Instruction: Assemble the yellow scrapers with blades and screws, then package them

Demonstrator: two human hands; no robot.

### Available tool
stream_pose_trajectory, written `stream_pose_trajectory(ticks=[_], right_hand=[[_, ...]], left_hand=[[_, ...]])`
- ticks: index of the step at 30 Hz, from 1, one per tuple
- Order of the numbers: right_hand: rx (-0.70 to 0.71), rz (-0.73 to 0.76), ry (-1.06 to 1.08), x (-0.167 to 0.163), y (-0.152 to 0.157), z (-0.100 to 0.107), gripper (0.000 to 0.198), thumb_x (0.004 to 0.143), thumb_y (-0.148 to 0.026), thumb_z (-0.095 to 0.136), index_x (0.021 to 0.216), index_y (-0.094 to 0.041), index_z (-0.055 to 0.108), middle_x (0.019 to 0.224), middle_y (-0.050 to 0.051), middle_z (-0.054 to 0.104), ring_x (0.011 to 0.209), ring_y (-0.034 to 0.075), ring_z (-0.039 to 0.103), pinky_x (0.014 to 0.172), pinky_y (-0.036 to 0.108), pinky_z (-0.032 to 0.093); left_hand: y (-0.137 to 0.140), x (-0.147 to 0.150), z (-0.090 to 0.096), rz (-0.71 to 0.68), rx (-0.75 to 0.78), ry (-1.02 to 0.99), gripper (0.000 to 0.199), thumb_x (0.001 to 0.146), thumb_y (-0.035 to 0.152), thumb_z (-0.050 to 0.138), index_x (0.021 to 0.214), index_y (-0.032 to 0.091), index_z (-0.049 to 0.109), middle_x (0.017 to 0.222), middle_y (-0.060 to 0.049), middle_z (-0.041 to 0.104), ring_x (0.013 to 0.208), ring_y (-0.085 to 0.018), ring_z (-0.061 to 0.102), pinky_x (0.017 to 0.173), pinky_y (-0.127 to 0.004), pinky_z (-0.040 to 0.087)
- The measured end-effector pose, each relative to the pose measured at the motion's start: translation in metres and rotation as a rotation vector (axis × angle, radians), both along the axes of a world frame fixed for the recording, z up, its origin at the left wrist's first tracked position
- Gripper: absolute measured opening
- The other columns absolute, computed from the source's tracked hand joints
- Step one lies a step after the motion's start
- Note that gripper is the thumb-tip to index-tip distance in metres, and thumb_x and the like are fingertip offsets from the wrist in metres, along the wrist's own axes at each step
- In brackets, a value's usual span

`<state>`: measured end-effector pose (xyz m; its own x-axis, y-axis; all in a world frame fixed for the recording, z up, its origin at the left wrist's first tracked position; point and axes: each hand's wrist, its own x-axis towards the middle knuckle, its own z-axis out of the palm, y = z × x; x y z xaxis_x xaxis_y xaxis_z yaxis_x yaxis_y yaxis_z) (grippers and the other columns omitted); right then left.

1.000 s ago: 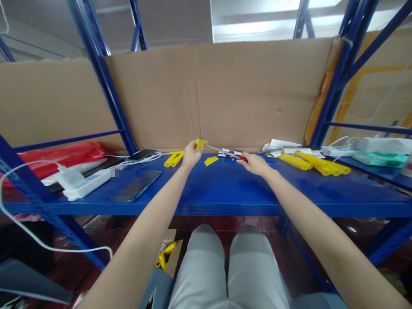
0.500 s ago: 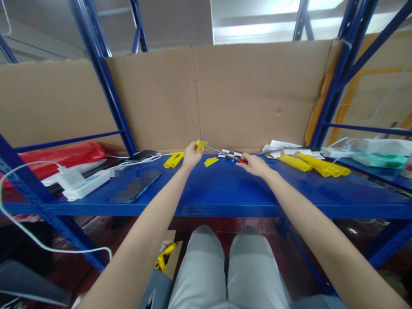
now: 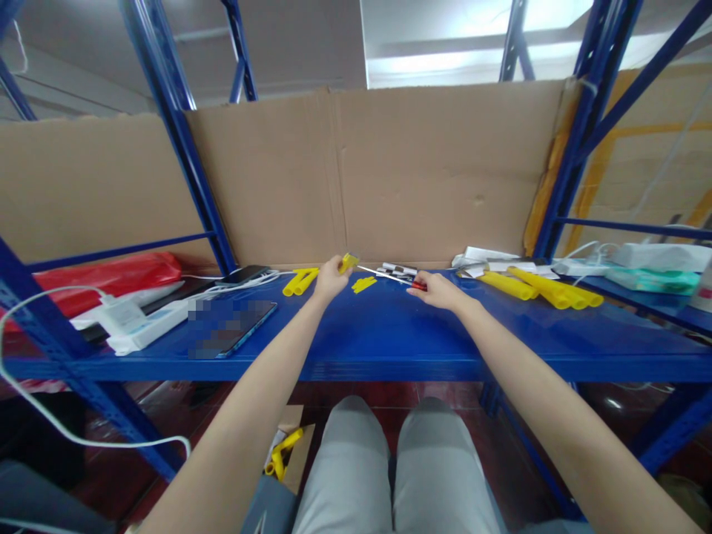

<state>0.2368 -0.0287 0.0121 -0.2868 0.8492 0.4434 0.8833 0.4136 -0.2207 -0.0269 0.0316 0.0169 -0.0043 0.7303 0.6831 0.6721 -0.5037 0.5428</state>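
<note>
My left hand (image 3: pixel 332 279) is closed on a small yellow piece (image 3: pixel 349 261) above the blue shelf. In my right hand (image 3: pixel 437 290) is a screwdriver (image 3: pixel 418 285) with a red handle, its thin metal shaft pointing left toward the yellow piece. Whether the tip touches the piece I cannot tell. Below and between the hands lie small flat yellow pieces (image 3: pixel 364 285). Silvery metal parts (image 3: pixel 397 270) lie behind the shaft. Two yellow tubes (image 3: pixel 300 282) rest just left of my left hand.
Several yellow tubes (image 3: pixel 548 288) lie at the right beside white papers (image 3: pixel 489 261). On the left are a phone (image 3: pixel 236 330), a white power strip (image 3: pixel 150 326) and a red bag (image 3: pixel 111 273). Cardboard (image 3: pixel 417 170) walls the back. A box with yellow tubes (image 3: pixel 286 449) stands below.
The view has tilted slightly, so the shelf sits a little lower in the picture. The screwdriver shaft looks a little flatter. Both hands keep their holds.
</note>
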Motion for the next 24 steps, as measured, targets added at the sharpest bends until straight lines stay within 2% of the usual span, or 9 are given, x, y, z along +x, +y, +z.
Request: stream_pose_trajectory(ticks=[3, 6, 14, 19, 24], right_hand=[[-0.020, -0.011, 0.002, 0.001, 0.001, -0.001, 0.017, 0.081, -0.031, 0.063, 0.091, -0.019, 0.055, 0.077, 0.004, 0.067, 0.063, 0.016, 0.058, 0.055, 0.023, 0.036], [-0.022, 0.012, -0.052, 0.000, 0.001, -0.003, 0.015, 0.083, -0.033, 0.061, 0.088, -0.019, 0.056, 0.076, 0.004, 0.067, 0.063, 0.016, 0.058, 0.055, 0.024, 0.035], [-0.072, -0.032, -0.145, -0.004, 0.001, -0.002, 0.028, 0.092, -0.039, 0.046, 0.094, -0.017, 0.063, 0.086, 0.008, 0.069, 0.074, 0.018, 0.061, 0.061, 0.024, 0.037], [-0.157, 0.007, -0.093, -0.007, 0.000, 0.000, 0.026, 0.093, -0.034, 0.044, 0.084, -0.017, 0.062, 0.074, 0.006, 0.067, 0.065, 0.015, 0.059, 0.059, 0.023, 0.036], [-0.237, 0.090, 0.044, -0.011, 0.000, -0.003, 0.028, 0.091, -0.031, 0.044, 0.071, -0.017, 0.056, 0.059, 0.001, 0.059, 0.053, 0.012, 0.051, 0.056, 0.023, 0.035]], left_hand=[[0.002, -0.005, -0.008, -0.018, -0.029, 0.095, 0.013, 0.070, 0.023, 0.060, 0.083, 0.019, 0.061, 0.082, -0.005, 0.068, 0.080, -0.022, 0.061, 0.076, -0.032, 0.046], [0.003, -0.009, -0.014, 0.009, -0.046, 0.160, 0.015, 0.070, 0.023, 0.061, 0.084, 0.020, 0.062, 0.085, -0.007, 0.069, 0.083, -0.024, 0.062, 0.075, -0.031, 0.046], [-0.006, -0.010, -0.005, 0.113, -0.104, 0.290, 0.018, 0.076, 0.025, 0.057, 0.091, 0.016, 0.061, 0.092, -0.007, 0.069, 0.086, -0.021, 0.061, 0.074, -0.028, 0.045], [-0.007, -0.011, -0.002, 0.133, -0.110, 0.275, 0.013, 0.077, 0.025, 0.058, 0.086, 0.016, 0.060, 0.085, -0.005, 0.068, 0.079, -0.018, 0.060, 0.072, -0.026, 0.045], [-0.007, -0.009, 0.006, 0.107, -0.149, 0.200, 0.012, 0.074, 0.020, 0.060, 0.083, 0.013, 0.063, 0.086, -0.007, 0.069, 0.082, -0.020, 0.062, 0.075, -0.028, 0.047]])
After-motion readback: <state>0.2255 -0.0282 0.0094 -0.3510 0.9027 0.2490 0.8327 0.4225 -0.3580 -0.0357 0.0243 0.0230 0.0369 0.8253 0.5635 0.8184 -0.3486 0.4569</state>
